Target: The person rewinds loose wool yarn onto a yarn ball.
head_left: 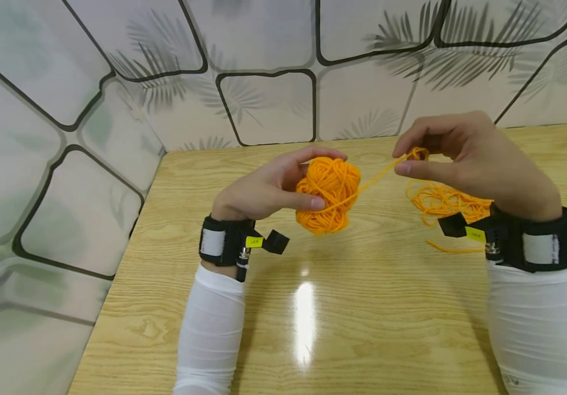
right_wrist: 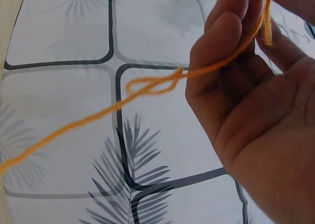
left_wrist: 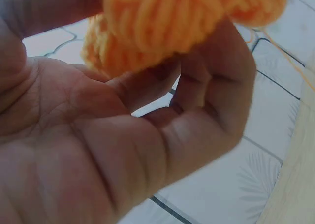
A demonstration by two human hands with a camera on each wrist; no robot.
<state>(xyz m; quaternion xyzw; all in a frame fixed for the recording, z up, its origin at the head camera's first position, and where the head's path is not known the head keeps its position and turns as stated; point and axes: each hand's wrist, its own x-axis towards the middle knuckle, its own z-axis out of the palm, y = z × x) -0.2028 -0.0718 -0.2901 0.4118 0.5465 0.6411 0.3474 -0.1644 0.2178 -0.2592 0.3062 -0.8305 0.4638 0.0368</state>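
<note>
An orange ball of yarn (head_left: 330, 186) is held above the table by my left hand (head_left: 268, 186), thumb across its front and fingers behind it. In the left wrist view the yarn ball (left_wrist: 157, 22) sits between thumb and curled fingers. My right hand (head_left: 476, 156) pinches the yarn strand (head_left: 377, 178) that runs from the ball, with a small loop at the fingertips. The right wrist view shows the strand (right_wrist: 74, 125) passing over the curled fingers of the right hand (right_wrist: 256, 111), with a little loop or twist in it.
Loose orange yarn (head_left: 446, 200) lies in a tangled heap on the wooden table (head_left: 362, 318), beneath and behind the right hand. A yarn end (head_left: 453, 250) trails near the right wrist strap. Patterned wall panels (head_left: 268, 104) stand at the table's back and left.
</note>
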